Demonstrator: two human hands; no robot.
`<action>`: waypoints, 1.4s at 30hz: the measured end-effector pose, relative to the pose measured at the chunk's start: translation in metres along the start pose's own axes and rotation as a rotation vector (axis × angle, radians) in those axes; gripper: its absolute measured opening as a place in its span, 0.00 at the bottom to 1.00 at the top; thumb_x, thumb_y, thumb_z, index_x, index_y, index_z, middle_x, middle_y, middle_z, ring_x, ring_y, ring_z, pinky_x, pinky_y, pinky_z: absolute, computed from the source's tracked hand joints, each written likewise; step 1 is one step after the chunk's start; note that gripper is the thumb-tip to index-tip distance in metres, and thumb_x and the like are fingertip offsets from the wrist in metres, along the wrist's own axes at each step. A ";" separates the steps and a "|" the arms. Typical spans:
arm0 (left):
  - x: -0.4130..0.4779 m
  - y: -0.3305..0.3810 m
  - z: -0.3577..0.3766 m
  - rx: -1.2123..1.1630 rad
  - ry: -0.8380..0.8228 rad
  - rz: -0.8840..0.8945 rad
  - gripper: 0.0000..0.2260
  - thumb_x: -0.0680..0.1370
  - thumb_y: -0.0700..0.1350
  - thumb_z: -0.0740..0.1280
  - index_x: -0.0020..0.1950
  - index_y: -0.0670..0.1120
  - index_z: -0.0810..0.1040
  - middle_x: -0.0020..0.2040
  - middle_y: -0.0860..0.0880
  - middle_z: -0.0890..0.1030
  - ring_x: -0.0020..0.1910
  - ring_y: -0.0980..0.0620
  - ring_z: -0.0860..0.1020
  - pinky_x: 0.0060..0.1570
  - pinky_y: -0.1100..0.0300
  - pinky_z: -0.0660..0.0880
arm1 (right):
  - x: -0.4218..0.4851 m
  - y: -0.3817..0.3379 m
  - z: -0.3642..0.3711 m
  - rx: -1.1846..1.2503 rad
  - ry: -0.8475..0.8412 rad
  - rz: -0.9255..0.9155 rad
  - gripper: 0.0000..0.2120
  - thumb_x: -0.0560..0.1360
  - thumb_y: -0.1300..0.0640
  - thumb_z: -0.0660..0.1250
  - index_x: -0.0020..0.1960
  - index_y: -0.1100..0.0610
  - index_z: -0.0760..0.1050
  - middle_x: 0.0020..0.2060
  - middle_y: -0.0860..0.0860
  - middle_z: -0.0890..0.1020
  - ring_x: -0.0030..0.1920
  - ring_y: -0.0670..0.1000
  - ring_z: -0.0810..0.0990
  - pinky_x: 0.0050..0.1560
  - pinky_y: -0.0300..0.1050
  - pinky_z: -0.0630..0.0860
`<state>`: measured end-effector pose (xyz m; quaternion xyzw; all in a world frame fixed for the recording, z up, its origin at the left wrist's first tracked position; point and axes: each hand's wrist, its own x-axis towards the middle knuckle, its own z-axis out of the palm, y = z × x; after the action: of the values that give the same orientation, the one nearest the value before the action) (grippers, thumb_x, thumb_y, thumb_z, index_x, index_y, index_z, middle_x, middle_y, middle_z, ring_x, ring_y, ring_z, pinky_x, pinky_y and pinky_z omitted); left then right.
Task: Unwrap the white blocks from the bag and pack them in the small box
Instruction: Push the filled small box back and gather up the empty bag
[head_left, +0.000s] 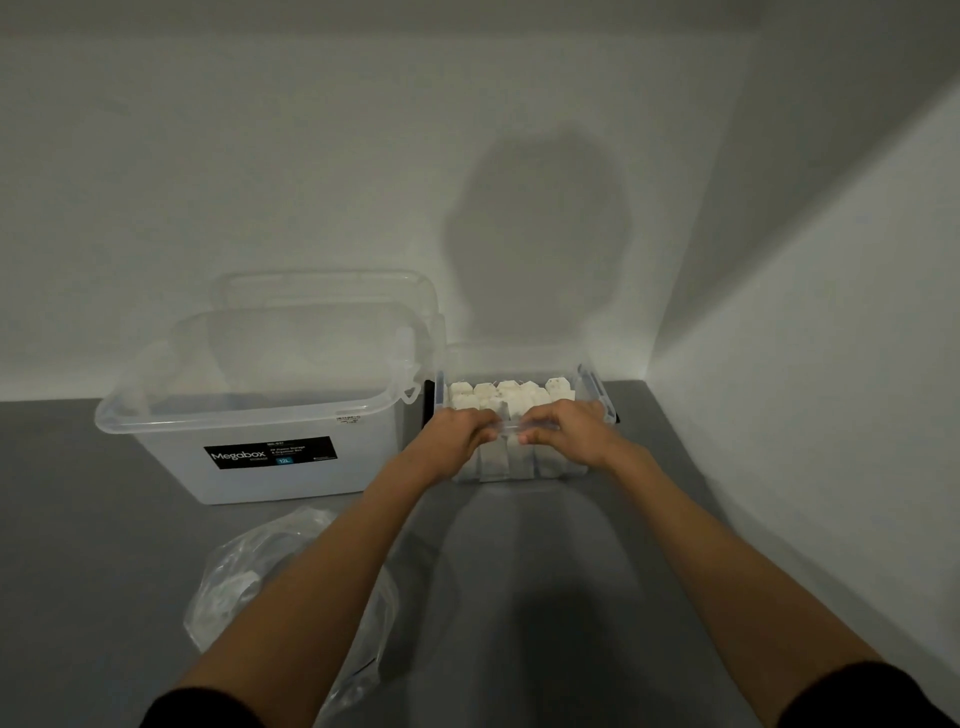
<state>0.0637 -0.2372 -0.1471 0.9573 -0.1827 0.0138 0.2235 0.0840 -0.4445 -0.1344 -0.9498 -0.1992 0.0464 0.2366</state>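
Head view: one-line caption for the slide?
Left hand and right hand grip the small box rim, white blocks inside.

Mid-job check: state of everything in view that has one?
small box: open, nearly full
white blocks: packed in rows inside the small box
large box: open, looks empty
lid: off, leaning behind the large box
bag: crumpled, lying down
left hand: grips the small box's near rim
right hand: grips the same rim

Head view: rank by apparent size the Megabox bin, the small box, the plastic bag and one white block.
1. Large clear plastic Megabox bin.
2. Crumpled clear plastic bag; nearer the camera and partly behind the left arm, so unsure against 3.
3. Small clear plastic box.
4. One white block inside it.
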 end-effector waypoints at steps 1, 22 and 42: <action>0.002 -0.001 0.000 -0.001 -0.001 0.000 0.12 0.81 0.48 0.61 0.59 0.46 0.78 0.51 0.44 0.82 0.49 0.45 0.78 0.50 0.55 0.74 | 0.002 -0.001 -0.001 -0.006 0.004 0.000 0.15 0.75 0.41 0.65 0.58 0.45 0.79 0.55 0.46 0.82 0.61 0.51 0.72 0.55 0.46 0.54; -0.046 0.009 -0.043 -0.060 0.112 0.130 0.14 0.78 0.40 0.64 0.64 0.45 0.74 0.63 0.46 0.73 0.58 0.48 0.75 0.60 0.55 0.72 | -0.011 -0.076 -0.007 -0.223 0.216 -0.034 0.17 0.79 0.56 0.61 0.67 0.50 0.72 0.62 0.53 0.74 0.65 0.53 0.72 0.66 0.55 0.60; -0.269 -0.176 -0.074 -0.173 -0.288 -0.191 0.43 0.68 0.45 0.76 0.76 0.52 0.54 0.66 0.47 0.65 0.61 0.46 0.71 0.53 0.61 0.73 | -0.112 -0.232 0.161 0.126 -0.306 0.299 0.54 0.66 0.48 0.76 0.75 0.37 0.39 0.75 0.57 0.52 0.74 0.62 0.57 0.70 0.60 0.63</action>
<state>-0.1204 0.0337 -0.1837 0.9396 -0.1218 -0.1603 0.2767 -0.1309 -0.2323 -0.1682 -0.9341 -0.0863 0.2367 0.2530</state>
